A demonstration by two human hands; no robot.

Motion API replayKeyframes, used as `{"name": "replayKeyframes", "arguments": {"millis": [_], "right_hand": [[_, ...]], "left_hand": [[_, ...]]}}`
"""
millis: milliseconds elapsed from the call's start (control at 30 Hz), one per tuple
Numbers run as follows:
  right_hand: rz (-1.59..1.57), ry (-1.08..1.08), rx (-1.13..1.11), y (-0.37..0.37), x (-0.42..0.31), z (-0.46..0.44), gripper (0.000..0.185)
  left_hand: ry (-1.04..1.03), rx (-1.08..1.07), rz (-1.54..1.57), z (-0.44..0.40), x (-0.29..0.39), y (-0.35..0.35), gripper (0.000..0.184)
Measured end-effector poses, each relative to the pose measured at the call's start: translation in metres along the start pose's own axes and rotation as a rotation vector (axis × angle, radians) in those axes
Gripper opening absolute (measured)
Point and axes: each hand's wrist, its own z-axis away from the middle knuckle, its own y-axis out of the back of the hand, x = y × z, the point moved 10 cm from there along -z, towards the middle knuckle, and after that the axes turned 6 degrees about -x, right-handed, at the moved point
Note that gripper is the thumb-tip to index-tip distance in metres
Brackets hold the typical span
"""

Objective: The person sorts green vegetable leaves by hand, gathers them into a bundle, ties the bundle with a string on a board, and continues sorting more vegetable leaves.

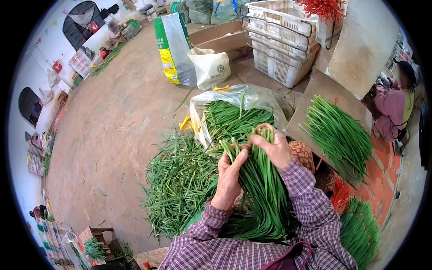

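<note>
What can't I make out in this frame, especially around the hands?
All in the head view:
- Left hand's curled fingers: largely hidden behind the green stalks and its own thumb.
- Stalks' far ends: hidden by the plaid shirt.
- Red bundle: top cut off by the upper edge.
- Small print on the green-and-yellow bag: too small.
- Seated person at right: face blurred.

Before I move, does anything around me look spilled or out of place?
The tangled heap of green leaves lies loose on the floor beside the open plastic bag, unlike the aligned bunch you hold. Spilled or discarded, I can't tell.
</note>
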Motion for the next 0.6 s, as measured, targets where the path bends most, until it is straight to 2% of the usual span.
{"name": "replayKeyframes", "arguments": {"millis": [33, 100, 133, 167, 200, 233, 267, 333, 367, 400, 467, 500, 600], "right_hand": [[-0.074, 0.022, -0.008, 0.005, 0.0, -0.002, 0.02], [-0.175, 0.007, 0.058, 0.026, -0.005, 0.003, 0.023], [-0.024, -0.178, 0.383, 0.063, 0.012, 0.013, 0.028], [-0.226, -0.128, 0.295, 0.082, 0.044, -0.001, 0.032], [-0.306, -0.016, 0.091, 0.076, 0.002, -0.001, 0.03], [-0.284, 0.034, 0.178, 0.1, -0.003, 0.0, 0.025], [-0.463, 0.122, 0.122, 0.099, -0.02, 0.0, 0.021], [-0.091, 0.266, 0.098, 0.092, -0.065, -0.003, 0.024], [-0.002, 0.222, 0.069, 0.073, -0.074, 0.001, 0.025], [0.087, 0.179, 0.044, 0.04, -0.09, 0.006, 0.027], [0.209, 0.143, -0.137, -0.012, -0.098, 0.007, 0.025], [0.295, 0.271, -0.153, -0.028, -0.104, 0.006, 0.025], [0.486, 0.309, -0.142, -0.059, -0.101, 0.002, 0.022]], "left_hand": [[-0.005, -0.004, 0.037, -0.001, 0.003, 0.0, 0.02], [-0.032, -0.022, 0.082, -0.007, 0.009, 0.011, 0.016], [-0.012, 0.051, 0.067, -0.005, 0.018, 0.019, 0.014], [-0.039, 0.017, 0.051, -0.008, 0.028, 0.029, 0.014], [-0.065, -0.015, 0.034, -0.01, 0.037, 0.039, 0.015], [-0.081, 0.015, -0.063, -0.009, 0.047, 0.045, 0.016], [-0.109, -0.013, -0.1, -0.009, 0.056, 0.044, 0.019], [-0.069, 0.02, -0.25, -0.007, 0.055, 0.042, 0.02], [-0.042, 0.021, -0.242, -0.005, 0.052, 0.033, 0.02], [-0.033, -0.006, -0.239, -0.005, 0.046, 0.029, 0.028], [-0.051, -0.002, -0.198, -0.005, 0.041, 0.022, 0.03], [-0.051, 0.01, -0.218, -0.003, 0.04, 0.023, 0.03], [-0.095, 0.002, -0.214, 0.0, 0.043, 0.024, 0.021]]}}
